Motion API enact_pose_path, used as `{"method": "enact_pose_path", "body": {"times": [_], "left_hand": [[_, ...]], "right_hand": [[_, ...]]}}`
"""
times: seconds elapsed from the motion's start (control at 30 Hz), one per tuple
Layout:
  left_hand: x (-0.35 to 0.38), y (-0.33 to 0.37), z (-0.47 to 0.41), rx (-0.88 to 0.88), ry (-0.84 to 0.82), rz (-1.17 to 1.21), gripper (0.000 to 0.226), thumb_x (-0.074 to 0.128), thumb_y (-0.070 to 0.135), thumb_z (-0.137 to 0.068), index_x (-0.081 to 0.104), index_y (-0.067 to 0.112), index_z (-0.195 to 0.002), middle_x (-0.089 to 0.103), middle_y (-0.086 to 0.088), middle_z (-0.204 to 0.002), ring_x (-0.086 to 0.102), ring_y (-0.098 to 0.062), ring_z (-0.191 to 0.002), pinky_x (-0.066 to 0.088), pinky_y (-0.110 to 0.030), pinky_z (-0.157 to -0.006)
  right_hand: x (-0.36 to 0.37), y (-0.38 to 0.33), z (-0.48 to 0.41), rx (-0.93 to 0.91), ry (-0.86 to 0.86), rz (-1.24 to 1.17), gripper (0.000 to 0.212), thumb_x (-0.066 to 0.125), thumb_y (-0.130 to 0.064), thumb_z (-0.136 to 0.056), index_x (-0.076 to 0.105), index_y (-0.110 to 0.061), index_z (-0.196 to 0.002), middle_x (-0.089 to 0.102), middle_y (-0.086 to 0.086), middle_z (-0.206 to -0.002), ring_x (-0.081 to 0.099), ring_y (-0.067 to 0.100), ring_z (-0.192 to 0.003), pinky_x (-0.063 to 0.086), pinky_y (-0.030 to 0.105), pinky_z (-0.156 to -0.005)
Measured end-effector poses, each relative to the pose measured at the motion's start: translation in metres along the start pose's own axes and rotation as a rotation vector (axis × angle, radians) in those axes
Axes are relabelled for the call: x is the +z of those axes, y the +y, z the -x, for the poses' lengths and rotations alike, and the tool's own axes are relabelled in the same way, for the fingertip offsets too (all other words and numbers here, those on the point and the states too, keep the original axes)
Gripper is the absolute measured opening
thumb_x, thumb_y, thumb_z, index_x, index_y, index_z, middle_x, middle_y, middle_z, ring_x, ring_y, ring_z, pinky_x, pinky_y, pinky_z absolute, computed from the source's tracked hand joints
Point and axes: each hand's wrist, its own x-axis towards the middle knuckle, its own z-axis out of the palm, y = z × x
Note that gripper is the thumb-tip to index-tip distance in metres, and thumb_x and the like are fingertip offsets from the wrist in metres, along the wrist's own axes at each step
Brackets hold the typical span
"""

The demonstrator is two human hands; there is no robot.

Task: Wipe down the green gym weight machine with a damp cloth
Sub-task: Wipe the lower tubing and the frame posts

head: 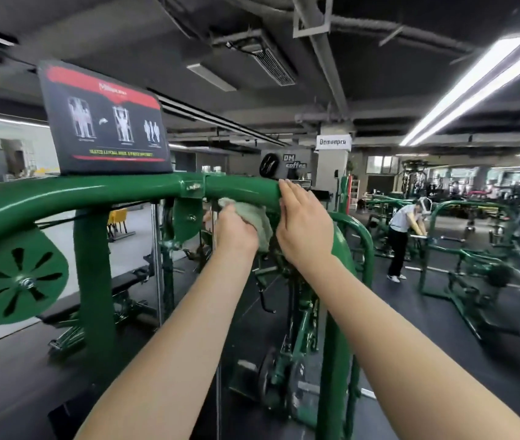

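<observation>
Centrally in the frame, the left hand [234,230] grips a bunched pale green cloth [253,217], fingers curled round it, and presses it against the underside of the green machine's top tube [239,188]. Just to its right, the right hand [303,227] lies over the same tube with its fingers fairly straight, fingertips reaching the tube's upper surface; it holds nothing. Both bare forearms rise from the bottom edge of the frame. The tube arches from the left edge across the middle and bends downward on the right. A black and red instruction placard [104,119] stands on it at the upper left, and a green slotted disc [19,277] hangs at the lower left. At the right, well apart, a person in a white top [403,236] leans over another green machine [461,258].
</observation>
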Motion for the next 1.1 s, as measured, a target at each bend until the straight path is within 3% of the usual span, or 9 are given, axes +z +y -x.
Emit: {"method": "enact_pose_path", "body": {"times": [0.07,0.2,0.33,0.47,0.57,0.77,0.83,0.93,1.1], "left_hand": [[0.006,-0.026,0.023,-0.014,-0.049,-0.104,0.030,0.045,0.022,-0.109,0.069,0.005,-0.116,0.075,-0.016,-0.110,0.073,-0.028,-0.094,0.060,-0.034,-0.073],[-0.011,-0.081,0.062,-0.202,-0.242,-0.180,0.038,0.039,0.028,-0.111,0.069,0.010,-0.123,0.076,-0.011,-0.104,0.073,-0.022,-0.087,0.056,-0.033,-0.078],[-0.034,-0.106,0.075,-0.221,-0.277,-0.419,0.037,0.032,0.012,-0.110,0.064,0.012,-0.093,0.064,0.004,-0.060,0.060,-0.007,-0.049,0.046,-0.018,-0.049],[-0.018,-0.080,0.052,-0.226,-0.329,-0.234,0.031,0.042,0.026,-0.111,0.071,0.018,-0.109,0.078,-0.007,-0.109,0.073,-0.021,-0.099,0.058,-0.038,-0.092],[-0.024,-0.080,0.052,-0.183,-0.409,-0.258,0.034,0.044,0.026,-0.111,0.063,0.018,-0.138,0.071,-0.009,-0.132,0.069,-0.025,-0.120,0.057,-0.040,-0.096],[-0.091,-0.142,0.101,-0.301,-0.442,-0.437,0.031,0.041,0.015,-0.112,0.068,0.022,-0.124,0.079,0.003,-0.107,0.074,-0.012,-0.099,0.060,-0.024,-0.078],[-0.121,-0.152,0.110,-0.336,-0.406,-0.530,0.031,0.044,0.011,-0.111,0.066,0.017,-0.131,0.074,-0.002,-0.124,0.070,-0.017,-0.110,0.059,-0.019,-0.079],[-0.151,-0.153,0.117,-0.324,-0.396,-0.729,0.035,0.044,0.011,-0.112,0.056,0.013,-0.145,0.055,0.010,-0.133,0.055,-0.006,-0.116,0.046,0.000,-0.071],[-0.126,-0.132,0.108,-0.268,-0.548,-0.737,0.031,0.041,0.014,-0.113,0.059,0.017,-0.138,0.070,0.010,-0.110,0.069,0.011,-0.076,0.051,-0.007,-0.063]], "right_hand": [[-0.003,0.002,0.002,-0.003,-0.034,-0.009,0.047,0.045,-0.014,-0.102,0.054,-0.010,-0.148,0.059,0.007,-0.147,0.056,0.028,-0.132,0.044,0.037,-0.110],[-0.018,0.004,-0.004,0.033,-0.167,-0.136,0.046,0.041,-0.024,-0.110,0.046,-0.018,-0.155,0.049,-0.001,-0.157,0.043,0.018,-0.144,0.030,0.023,-0.113],[-0.033,0.003,-0.005,0.135,-0.278,-0.243,0.047,0.043,-0.021,-0.110,0.042,-0.022,-0.157,0.042,-0.006,-0.161,0.036,0.015,-0.148,0.022,0.020,-0.115],[-0.036,0.000,0.012,0.210,-0.249,-0.381,0.050,0.044,-0.016,-0.106,0.045,-0.016,-0.156,0.043,0.002,-0.161,0.034,0.019,-0.150,0.021,0.040,-0.127],[-0.036,0.011,0.044,0.266,-0.163,-0.466,0.055,0.043,-0.012,-0.101,0.045,-0.018,-0.156,0.040,0.000,-0.163,0.031,0.015,-0.152,0.023,0.042,-0.128],[-0.037,0.029,0.093,0.505,-0.049,-0.639,0.049,0.043,-0.017,-0.110,0.043,-0.028,-0.157,0.041,-0.011,-0.162,0.032,0.003,-0.150,0.024,0.035,-0.127],[-0.037,0.029,0.095,0.569,-0.030,-0.661,0.047,0.044,-0.020,-0.110,0.044,-0.026,-0.157,0.042,-0.012,-0.161,0.034,0.002,-0.148,0.025,0.033,-0.127],[-0.038,0.026,0.101,0.614,-0.017,-0.653,0.048,0.042,-0.027,-0.110,0.042,-0.026,-0.157,0.042,-0.012,-0.160,0.035,0.004,-0.148,0.026,0.038,-0.126],[-0.033,0.027,0.135,0.561,-0.042,-0.665,0.056,0.040,-0.021,-0.110,0.026,-0.028,-0.163,0.028,-0.014,-0.168,0.021,0.002,-0.154,0.019,0.041,-0.129]]}}
